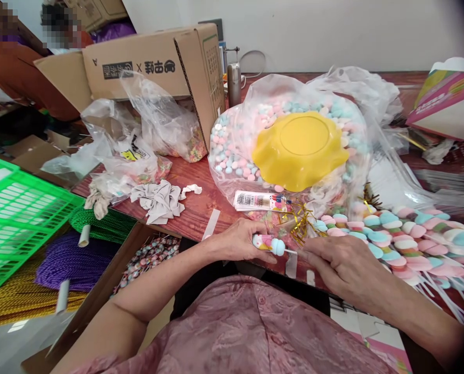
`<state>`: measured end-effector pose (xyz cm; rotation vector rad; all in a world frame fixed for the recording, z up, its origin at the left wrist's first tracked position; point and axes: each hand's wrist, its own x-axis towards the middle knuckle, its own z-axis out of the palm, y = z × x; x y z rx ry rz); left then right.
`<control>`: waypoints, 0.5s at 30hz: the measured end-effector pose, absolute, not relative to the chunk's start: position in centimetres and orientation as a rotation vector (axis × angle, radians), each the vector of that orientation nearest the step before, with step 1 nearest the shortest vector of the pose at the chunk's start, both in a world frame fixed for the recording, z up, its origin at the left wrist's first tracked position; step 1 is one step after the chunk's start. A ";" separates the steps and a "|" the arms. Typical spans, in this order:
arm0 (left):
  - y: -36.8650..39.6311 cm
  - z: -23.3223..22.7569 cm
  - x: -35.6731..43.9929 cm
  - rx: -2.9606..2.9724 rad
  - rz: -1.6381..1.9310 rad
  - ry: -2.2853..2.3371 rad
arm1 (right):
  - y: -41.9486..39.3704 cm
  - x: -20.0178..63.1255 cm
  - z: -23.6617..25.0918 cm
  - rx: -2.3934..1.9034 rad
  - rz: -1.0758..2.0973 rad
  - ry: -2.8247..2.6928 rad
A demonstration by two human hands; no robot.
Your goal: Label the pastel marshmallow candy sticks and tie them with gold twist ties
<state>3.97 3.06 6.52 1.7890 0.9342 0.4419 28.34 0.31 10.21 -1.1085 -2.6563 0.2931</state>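
Head view: clear bag of pastel candies under yellow bowl.

A marshmallow skewer lies nearly level above the near edge of the counter — pastel puffs, pink and white then a pale blue one, threaded on a thin white stick. The left hand closes round the candy end; the right hand pinches the bare stick end between its fingers.
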 end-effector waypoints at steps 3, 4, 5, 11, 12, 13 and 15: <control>2.9 6.8 4.0 1.841 0.360 0.852 | 0.4 28.2 9.9 -1.067 0.272 -2.683; 2.7 6.9 4.1 1.863 0.327 0.827 | 0.4 28.1 9.8 -1.051 0.270 -2.688; 2.6 6.9 4.2 1.883 0.295 0.813 | 0.5 28.1 9.7 -1.027 0.273 -2.691; 2.2 7.3 4.6 1.967 0.169 0.913 | 0.6 27.7 10.4 -0.882 0.380 -2.729; 2.2 7.4 4.6 2.004 0.154 0.956 | 0.5 27.6 10.5 -0.883 0.366 -2.728; 2.2 7.5 4.7 2.042 0.146 0.993 | 0.4 27.5 10.5 -0.886 0.334 -2.724; 2.3 7.7 5.1 2.091 0.151 1.025 | 0.3 27.0 10.3 -0.893 0.232 -2.713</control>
